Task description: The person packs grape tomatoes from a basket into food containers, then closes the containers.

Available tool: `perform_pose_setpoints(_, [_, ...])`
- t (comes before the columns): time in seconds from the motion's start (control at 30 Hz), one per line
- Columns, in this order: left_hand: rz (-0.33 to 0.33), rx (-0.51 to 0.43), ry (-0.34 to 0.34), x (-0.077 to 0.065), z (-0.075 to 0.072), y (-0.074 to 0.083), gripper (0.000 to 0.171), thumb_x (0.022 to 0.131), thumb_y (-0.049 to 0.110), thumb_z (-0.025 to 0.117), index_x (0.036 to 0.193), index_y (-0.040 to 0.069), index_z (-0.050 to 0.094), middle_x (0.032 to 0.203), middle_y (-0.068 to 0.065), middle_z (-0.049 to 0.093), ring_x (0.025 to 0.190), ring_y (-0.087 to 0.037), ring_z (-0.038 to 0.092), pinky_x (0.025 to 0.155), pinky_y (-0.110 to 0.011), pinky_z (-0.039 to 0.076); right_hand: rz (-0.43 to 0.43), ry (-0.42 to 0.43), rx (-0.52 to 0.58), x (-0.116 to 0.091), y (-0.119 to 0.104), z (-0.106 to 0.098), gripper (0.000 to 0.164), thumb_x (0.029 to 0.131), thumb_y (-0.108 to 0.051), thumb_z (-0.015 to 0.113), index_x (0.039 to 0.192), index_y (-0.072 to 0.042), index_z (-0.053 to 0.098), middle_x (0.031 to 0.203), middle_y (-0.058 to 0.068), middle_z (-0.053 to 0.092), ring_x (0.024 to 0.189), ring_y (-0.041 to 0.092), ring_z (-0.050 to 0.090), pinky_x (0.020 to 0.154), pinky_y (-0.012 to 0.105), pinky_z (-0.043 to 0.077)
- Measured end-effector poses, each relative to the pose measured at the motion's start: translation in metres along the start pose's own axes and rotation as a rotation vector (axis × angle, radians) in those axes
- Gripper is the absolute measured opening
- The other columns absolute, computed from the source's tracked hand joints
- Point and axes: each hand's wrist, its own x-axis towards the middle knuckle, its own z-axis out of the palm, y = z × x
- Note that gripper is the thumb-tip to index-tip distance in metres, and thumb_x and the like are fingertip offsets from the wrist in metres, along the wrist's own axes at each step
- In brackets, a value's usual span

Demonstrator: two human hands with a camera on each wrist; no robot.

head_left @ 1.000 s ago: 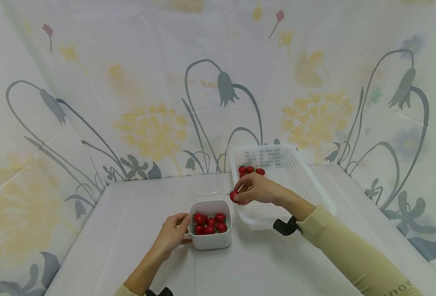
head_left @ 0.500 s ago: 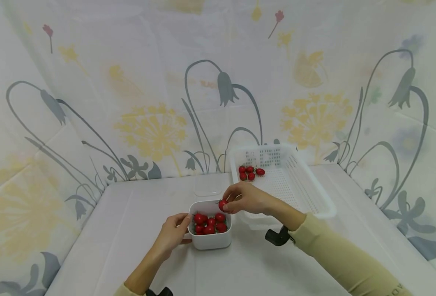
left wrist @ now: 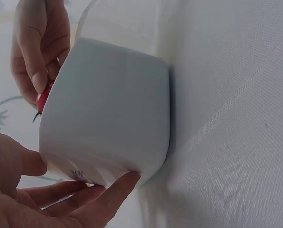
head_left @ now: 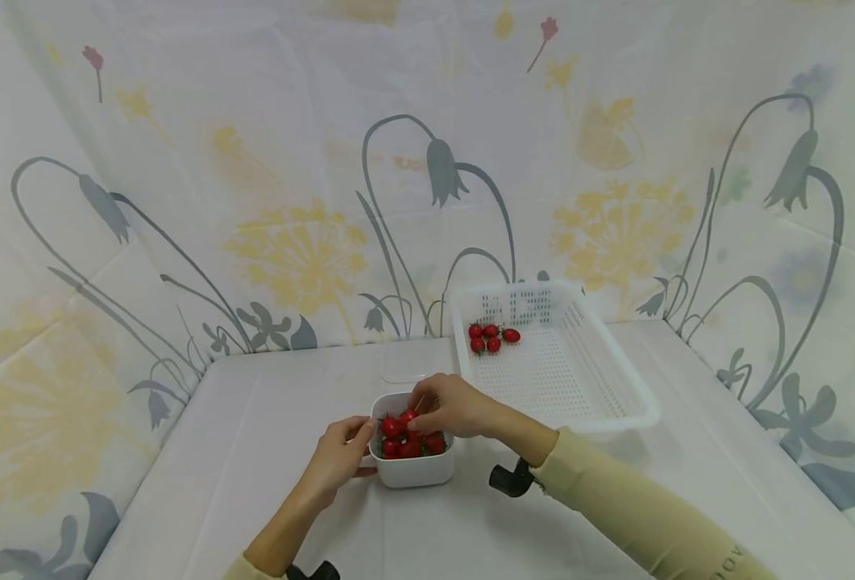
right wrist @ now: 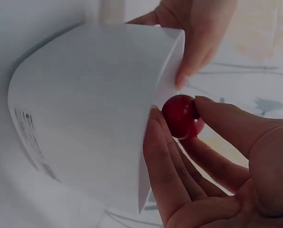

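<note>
A small white square container (head_left: 416, 474) stands on the table, several red cherry tomatoes (head_left: 410, 449) inside it. At its left side my left hand (head_left: 340, 455) holds it, thumb by the rim and fingers against the outer wall. My right hand (head_left: 452, 407) reaches over the container's right back rim. Between thumb and fingers it pinches one cherry tomato (right wrist: 179, 114), seen plainly in the right wrist view at the container's mouth. In the left wrist view, part of that tomato is hidden behind the container's wall.
To the back right stands a white perforated plastic basket (head_left: 633, 399), with several more cherry tomatoes (head_left: 494, 345) in its far left corner. A clear flat piece, perhaps a lid (head_left: 396, 372), lies behind the container. A patterned curtain (head_left: 311, 250) hangs behind the table.
My right hand has carried a cherry tomato leftward and down, from the basket's left edge to over the container. My left hand has stayed where it was.
</note>
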Motion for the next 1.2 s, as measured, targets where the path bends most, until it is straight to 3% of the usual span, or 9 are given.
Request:
perform_pose_setpoints(0.37, [0.004,-0.017,0.003,0.0,0.0,0.0,0.036,0.108,0.016,0.05,0.13,-0.011,0.059,0.132,-0.029,0.06,0.11,-0.041,0.068,0.074,-0.045,0.065,-0.03,-0.002,-0.114,0.016,0.003,0.028,0.013,0.092,-0.009,0.075,0.102,-0.001,0.072,0.088,0.004,0.073,0.079,0.013,0.064,0.068,0.024,0.056])
perform_pose_setpoints(0.9, [0.007,-0.022,0.009,-0.001,-0.001,-0.001,0.036,0.108,0.016,0.05,0.13,-0.01,0.06,0.131,-0.028,0.061,0.107,-0.037,0.068,0.072,-0.044,0.065,-0.032,-0.02,-0.318,0.023,0.002,0.037,0.006,0.089,-0.01,0.078,0.091,-0.008,0.073,0.074,-0.007,0.061,0.071,0.007,0.053,0.064,0.023,0.045])
perform_pose_setpoints(1.03, [0.005,-0.033,0.015,0.0,0.0,-0.001,0.035,0.108,0.016,0.05,0.129,-0.01,0.06,0.13,-0.027,0.062,0.106,-0.036,0.069,0.072,-0.045,0.065,-0.028,-0.042,-0.326,0.022,0.0,0.035,0.01,0.089,-0.01,0.079,0.097,-0.006,0.074,0.076,-0.007,0.061,0.073,0.008,0.053,0.065,0.023,0.045])
perform_pose_setpoints(1.2, [0.001,-0.023,0.011,0.0,0.0,-0.002,0.036,0.108,0.017,0.05,0.13,-0.01,0.06,0.132,-0.028,0.061,0.106,-0.036,0.068,0.073,-0.045,0.065,-0.018,-0.064,-0.258,0.017,-0.003,0.026,0.017,0.09,-0.007,0.077,0.106,-0.004,0.074,0.084,-0.001,0.067,0.076,0.011,0.058,0.065,0.023,0.052])
